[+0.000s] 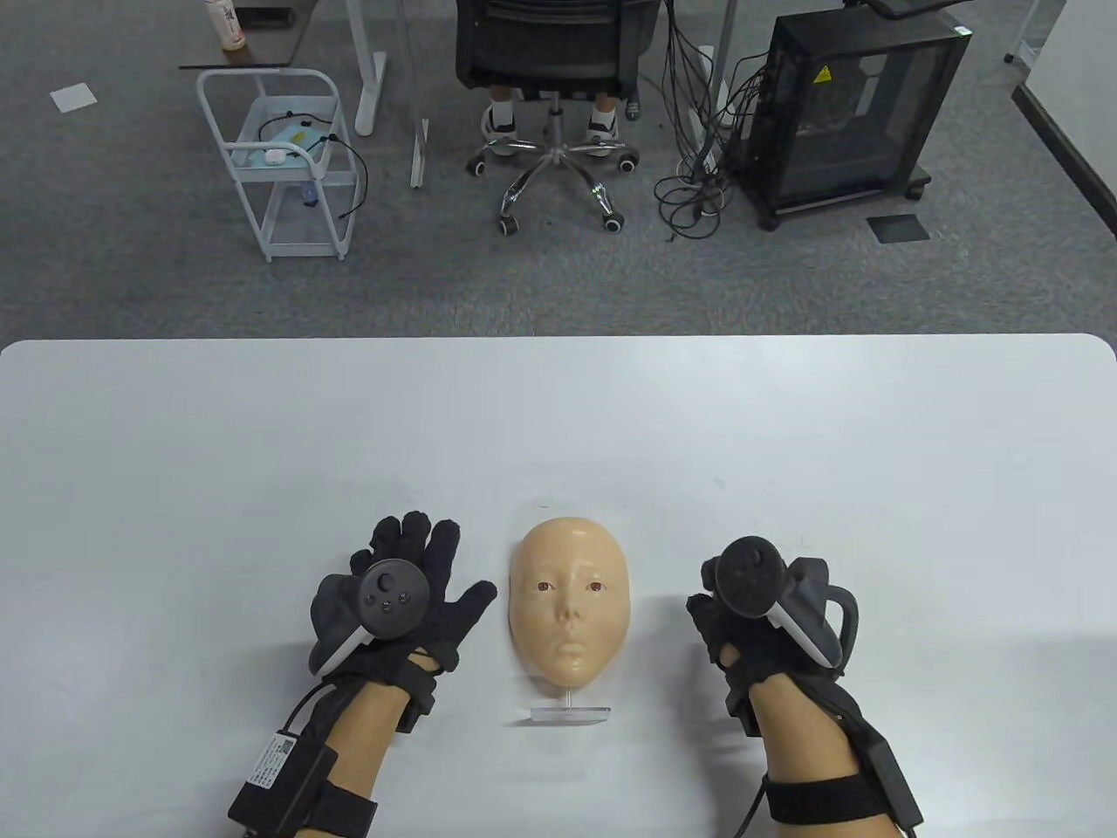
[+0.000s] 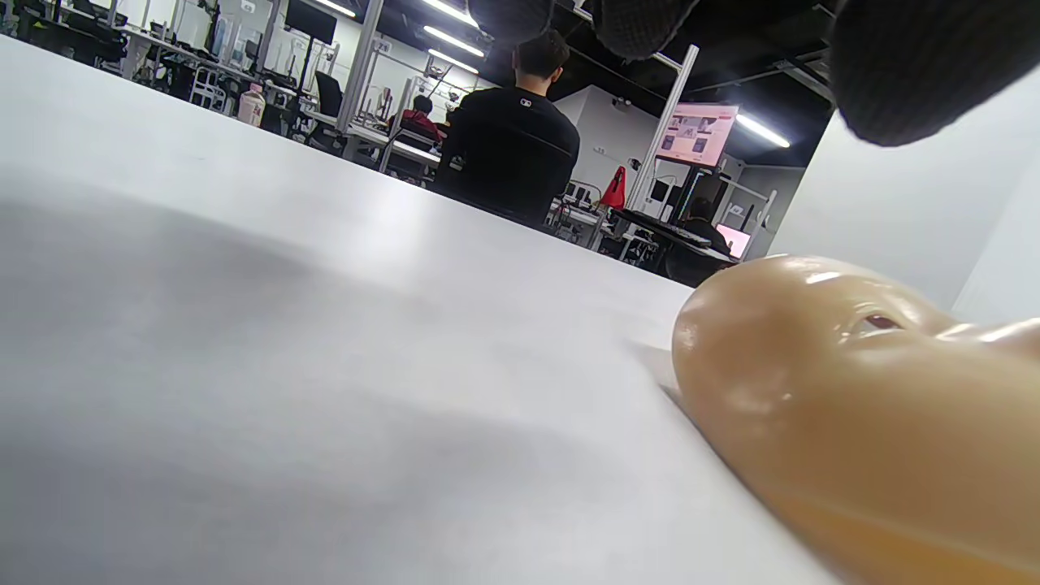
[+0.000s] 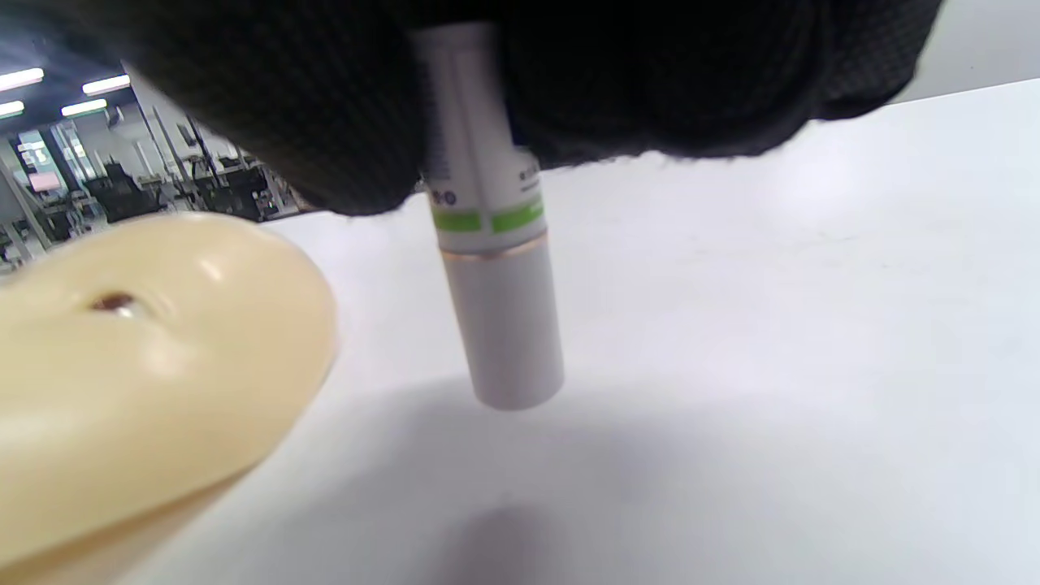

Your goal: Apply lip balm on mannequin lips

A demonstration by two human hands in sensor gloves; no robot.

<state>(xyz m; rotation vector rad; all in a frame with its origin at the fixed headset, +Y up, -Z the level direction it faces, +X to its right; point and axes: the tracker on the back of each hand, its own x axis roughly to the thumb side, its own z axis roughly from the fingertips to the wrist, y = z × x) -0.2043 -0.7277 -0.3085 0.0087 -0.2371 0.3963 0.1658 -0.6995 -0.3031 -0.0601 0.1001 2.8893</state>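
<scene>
A beige mannequin face (image 1: pixel 569 607) lies face up on a clear stand (image 1: pixel 563 714) at the table's near middle, its lips (image 1: pixel 571 650) toward me. It also shows in the left wrist view (image 2: pixel 861 406) and the right wrist view (image 3: pixel 138 366). My left hand (image 1: pixel 410 594) is flat and spread just left of the face, holding nothing. My right hand (image 1: pixel 742 624) is closed right of the face. In the right wrist view it grips a white lip balm stick (image 3: pixel 496 268) with a green band, its cap on, pointing down just above the table.
The white table (image 1: pixel 785 454) stretches far behind the face. Beyond its far edge stand an office chair (image 1: pixel 554 78), a white cart (image 1: pixel 284 161) and a black cabinet (image 1: pixel 851 113).
</scene>
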